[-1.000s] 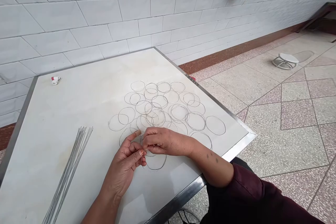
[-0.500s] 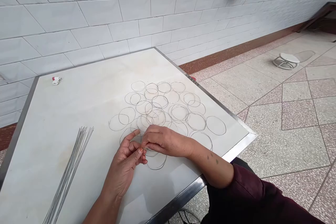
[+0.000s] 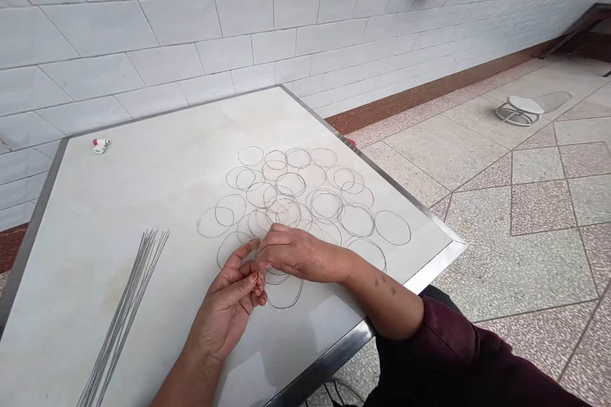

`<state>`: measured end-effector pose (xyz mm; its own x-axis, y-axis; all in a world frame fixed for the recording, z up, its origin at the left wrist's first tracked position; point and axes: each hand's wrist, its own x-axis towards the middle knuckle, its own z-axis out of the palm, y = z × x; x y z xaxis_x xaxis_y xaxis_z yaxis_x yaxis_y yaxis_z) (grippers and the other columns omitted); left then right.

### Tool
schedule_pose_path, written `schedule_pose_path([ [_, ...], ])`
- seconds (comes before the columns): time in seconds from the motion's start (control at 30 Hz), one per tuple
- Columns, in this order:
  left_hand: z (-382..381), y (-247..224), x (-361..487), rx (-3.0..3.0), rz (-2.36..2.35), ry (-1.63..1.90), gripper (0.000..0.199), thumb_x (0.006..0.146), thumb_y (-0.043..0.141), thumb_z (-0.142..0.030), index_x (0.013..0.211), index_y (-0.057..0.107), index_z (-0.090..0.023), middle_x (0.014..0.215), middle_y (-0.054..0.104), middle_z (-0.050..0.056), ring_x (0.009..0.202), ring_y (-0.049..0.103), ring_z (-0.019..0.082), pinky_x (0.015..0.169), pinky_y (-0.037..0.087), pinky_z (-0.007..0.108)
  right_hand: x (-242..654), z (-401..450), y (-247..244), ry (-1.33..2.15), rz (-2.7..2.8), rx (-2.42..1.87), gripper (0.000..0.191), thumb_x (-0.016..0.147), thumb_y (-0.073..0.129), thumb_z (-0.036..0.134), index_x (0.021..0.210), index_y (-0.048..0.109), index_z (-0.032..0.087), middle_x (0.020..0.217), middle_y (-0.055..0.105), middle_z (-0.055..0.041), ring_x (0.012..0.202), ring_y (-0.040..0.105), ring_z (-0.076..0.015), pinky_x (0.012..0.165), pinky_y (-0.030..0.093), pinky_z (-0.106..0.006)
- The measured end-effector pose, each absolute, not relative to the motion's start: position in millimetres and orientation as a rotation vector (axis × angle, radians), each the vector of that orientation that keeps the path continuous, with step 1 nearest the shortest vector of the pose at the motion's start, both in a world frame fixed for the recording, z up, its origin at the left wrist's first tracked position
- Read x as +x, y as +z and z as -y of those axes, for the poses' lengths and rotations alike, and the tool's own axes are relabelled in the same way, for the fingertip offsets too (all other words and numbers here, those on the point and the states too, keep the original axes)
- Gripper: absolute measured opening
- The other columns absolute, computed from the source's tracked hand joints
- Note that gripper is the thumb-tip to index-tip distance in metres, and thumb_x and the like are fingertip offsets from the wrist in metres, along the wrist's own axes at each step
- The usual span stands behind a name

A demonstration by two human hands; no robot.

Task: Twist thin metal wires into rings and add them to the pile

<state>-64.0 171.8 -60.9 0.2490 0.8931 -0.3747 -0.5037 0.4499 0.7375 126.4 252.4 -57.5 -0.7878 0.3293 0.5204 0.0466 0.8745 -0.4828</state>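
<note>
Over the near part of the table, my left hand (image 3: 226,302) and my right hand (image 3: 298,255) meet at the fingertips. The left thumb and fingers pinch a thin wire (image 3: 260,272); most of it is hidden by the fingers. From above and the right, my right hand closes its thumb and fingers on the same wire. Many thin wire rings (image 3: 357,220) lie loosely overlapped beyond and beneath my hands. One wire ring (image 3: 301,292) shows just below my right hand. To the left lies a bundle of straight wires (image 3: 125,315).
The white table (image 3: 157,184) has a metal edge (image 3: 405,197) and stands by a tiled wall (image 3: 191,19). A small white and red object (image 3: 100,145) rests at its far left corner. On the floor at right is a low round stool (image 3: 519,110).
My fingertips have shifted slightly at the wire, the left index finger moving closer to my right hand. The rings and the straight wires stay in place.
</note>
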Motion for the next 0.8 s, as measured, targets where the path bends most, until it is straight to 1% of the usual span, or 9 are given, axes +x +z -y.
schedule_pose_path([
  [0.13,-173,-59,-64,0.48,-0.862,1.032,0.051,0.079,0.074,-0.014,0.128,0.062,-0.021,0.076,0.058,0.001,0.063,0.047,0.01,0.057,0.043,0.021,125,-252,-60,0.608,2.403,-0.292,0.019,0.101,0.042,0.012,0.096,0.059,0.02,0.092,0.064,-0.0034,0.089,0.057,-0.014,0.085,0.049,-0.031],
  [0.2,-173,-57,-65,0.465,-0.868,1.063,0.054,0.078,0.075,-0.014,0.13,0.061,-0.022,0.08,0.06,0.002,0.067,0.05,0.011,0.061,0.047,0.021,125,-253,-62,0.646,2.338,-0.346,0.015,0.101,0.045,0.015,0.097,0.059,0.019,0.092,0.062,-0.0043,0.09,0.055,-0.0153,0.084,0.051,-0.031],
  [0.3,-172,-55,-65,0.48,-0.876,1.124,0.061,0.076,0.077,-0.014,0.133,0.059,-0.026,0.087,0.064,0.003,0.08,0.057,0.014,0.073,0.051,0.025,125,-253,-64,0.715,2.228,-0.449,0.011,0.1,0.047,0.018,0.098,0.057,0.018,0.09,0.058,-0.0055,0.089,0.053,-0.0163,0.081,0.052,-0.031],
  [0.37,-172,-54,-64,0.505,-0.906,1.147,0.063,0.075,0.079,-0.014,0.133,0.058,-0.027,0.09,0.065,0.003,0.083,0.058,0.014,0.075,0.052,0.026,125,-252,-64,0.738,2.19,-0.485,0.01,0.099,0.047,0.017,0.098,0.057,0.018,0.088,0.056,-0.005,0.086,0.052,-0.0162,0.079,0.052,-0.031],
  [0.5,-174,-53,-63,0.528,-1.012,1.181,0.064,0.074,0.081,-0.015,0.132,0.058,-0.026,0.088,0.067,0.002,0.076,0.057,0.012,0.068,0.051,0.023,125,-250,-63,0.779,2.167,-0.515,0.011,0.098,0.048,0.015,0.101,0.058,0.018,0.09,0.058,-0.0053,0.087,0.053,-0.0163,0.078,0.053,-0.03],
  [0.63,-176,-52,-62,0.52,-1.041,1.199,0.064,0.071,0.083,-0.016,0.13,0.06,-0.024,0.085,0.067,0.002,0.076,0.058,0.012,0.067,0.051,0.023,124,-251,-66,0.78,2.145,-0.516,0.011,0.094,0.052,0.012,0.099,0.06,0.018,0.087,0.06,-0.0044,0.085,0.054,-0.016,0.074,0.052,-0.028],
  [0.8,-175,-52,-61,0.488,-1.04,1.208,0.057,0.072,0.083,-0.018,0.125,0.064,-0.023,0.076,0.061,-0.002,0.067,0.056,0.01,0.066,0.052,0.023,122,-253,-72,0.758,2.119,-0.522,0.009,0.094,0.055,0.012,0.095,0.062,0.018,0.083,0.062,-0.0033,0.082,0.055,-0.0152,0.072,0.053,-0.027],
])
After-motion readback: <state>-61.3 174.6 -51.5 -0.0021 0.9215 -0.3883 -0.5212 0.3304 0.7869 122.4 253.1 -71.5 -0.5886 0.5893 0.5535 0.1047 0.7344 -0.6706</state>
